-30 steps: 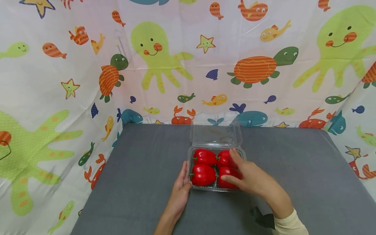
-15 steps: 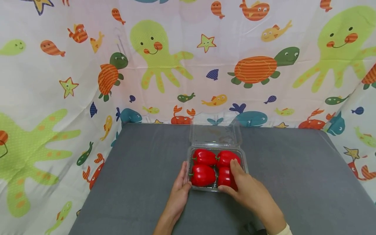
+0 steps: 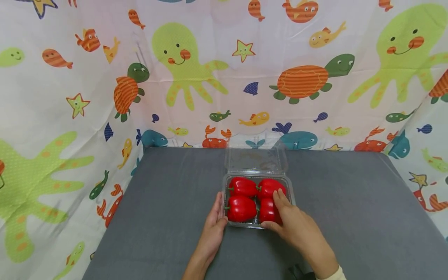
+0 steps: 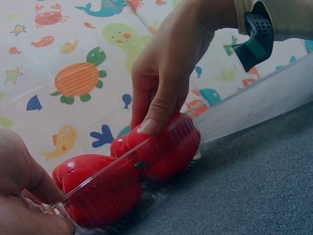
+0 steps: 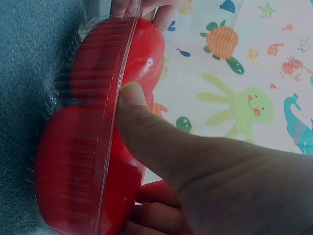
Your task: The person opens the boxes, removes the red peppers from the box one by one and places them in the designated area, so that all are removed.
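A clear plastic clamshell container [image 3: 227,178] sits on the grey table with several red bell peppers in it. My left hand [image 3: 212,221] holds its left side, thumb by the near corner; in the left wrist view that hand [image 4: 22,188] pinches the rim. My right hand [image 3: 299,229] grips the near right bell pepper [image 3: 267,210], thumb at its near side and fingers over its far right part, which they hide. Beside it lie the near left bell pepper [image 3: 241,209], the far left one, and the far right bell pepper [image 3: 268,186].
The hinged clear lid [image 3: 256,161] stands open behind the container, toward the back edge of the grey table [image 3: 182,186]. A curtain [image 3: 210,46] printed with sea animals hangs behind and along both sides. A dark band [image 4: 254,41] is on the right wrist.
My right hand has moved nearer and slightly left, off the far right bell pepper, and its fingers have closed in on the near right one. My left hand stays at the container's side.
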Tool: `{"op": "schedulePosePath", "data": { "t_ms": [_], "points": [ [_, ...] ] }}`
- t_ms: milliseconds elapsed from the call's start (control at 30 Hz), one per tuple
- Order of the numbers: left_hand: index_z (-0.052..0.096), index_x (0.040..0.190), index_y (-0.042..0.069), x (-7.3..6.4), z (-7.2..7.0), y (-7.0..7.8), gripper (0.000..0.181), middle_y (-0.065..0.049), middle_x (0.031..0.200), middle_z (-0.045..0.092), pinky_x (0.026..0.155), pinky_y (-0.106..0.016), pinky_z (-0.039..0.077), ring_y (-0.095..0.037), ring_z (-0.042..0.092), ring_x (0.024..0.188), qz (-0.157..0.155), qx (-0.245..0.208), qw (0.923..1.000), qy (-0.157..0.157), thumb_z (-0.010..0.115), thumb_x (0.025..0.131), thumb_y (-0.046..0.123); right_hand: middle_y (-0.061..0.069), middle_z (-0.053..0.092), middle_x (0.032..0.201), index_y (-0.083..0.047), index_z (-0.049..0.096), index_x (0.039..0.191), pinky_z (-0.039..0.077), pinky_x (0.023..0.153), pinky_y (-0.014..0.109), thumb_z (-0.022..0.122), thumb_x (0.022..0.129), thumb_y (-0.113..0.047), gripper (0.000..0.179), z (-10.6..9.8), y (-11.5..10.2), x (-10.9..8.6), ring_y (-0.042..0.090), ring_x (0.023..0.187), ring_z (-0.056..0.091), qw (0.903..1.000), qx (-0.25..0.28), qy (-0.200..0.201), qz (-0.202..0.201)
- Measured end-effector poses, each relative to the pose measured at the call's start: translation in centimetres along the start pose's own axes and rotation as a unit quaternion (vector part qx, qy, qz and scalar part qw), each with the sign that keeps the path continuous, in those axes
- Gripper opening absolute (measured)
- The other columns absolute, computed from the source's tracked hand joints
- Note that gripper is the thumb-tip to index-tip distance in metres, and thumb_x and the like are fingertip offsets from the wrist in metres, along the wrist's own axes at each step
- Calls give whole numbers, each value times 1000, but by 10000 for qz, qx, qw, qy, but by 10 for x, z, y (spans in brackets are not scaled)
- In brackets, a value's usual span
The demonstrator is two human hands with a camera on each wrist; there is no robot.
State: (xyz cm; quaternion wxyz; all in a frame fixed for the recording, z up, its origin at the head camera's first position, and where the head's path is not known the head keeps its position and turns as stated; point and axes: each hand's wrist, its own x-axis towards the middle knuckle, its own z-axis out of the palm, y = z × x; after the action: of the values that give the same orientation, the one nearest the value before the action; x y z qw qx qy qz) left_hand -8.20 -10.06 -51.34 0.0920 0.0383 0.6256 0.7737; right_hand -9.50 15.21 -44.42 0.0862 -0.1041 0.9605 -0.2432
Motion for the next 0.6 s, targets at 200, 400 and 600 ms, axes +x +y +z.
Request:
{"op": "schedulePosePath", "data": {
  "t_ms": [200,400,600],
  "points": [
    [1,170,8,-2,-1,-1,77,-3,178,3,122,-13,17,-20,0,164,45,2,10000,-56,31,102,-11,26,45,160,0,46,158,63,84,59,90,81,-47,101,1,-1,1,54,123,63,9999,-110,88,-4],
    [2,171,9,-1,-1,-1,77,-2,178,4,122,-14,17,-18,0,163,54,11,10000,-57,32,102,-11,27,48,157,2,49,155,64,83,57,91,80,-41,96,2,-1,2,52,119,66,9994,-238,244,-57],
    [3,171,11,-1,-1,0,77,1,178,6,125,-24,15,-16,2,163,-61,67,10000,-6,32,103,-10,28,52,153,1,51,155,64,84,55,91,80,-41,95,2,2,3,49,111,71,9988,-308,326,-192]
  ]
}}
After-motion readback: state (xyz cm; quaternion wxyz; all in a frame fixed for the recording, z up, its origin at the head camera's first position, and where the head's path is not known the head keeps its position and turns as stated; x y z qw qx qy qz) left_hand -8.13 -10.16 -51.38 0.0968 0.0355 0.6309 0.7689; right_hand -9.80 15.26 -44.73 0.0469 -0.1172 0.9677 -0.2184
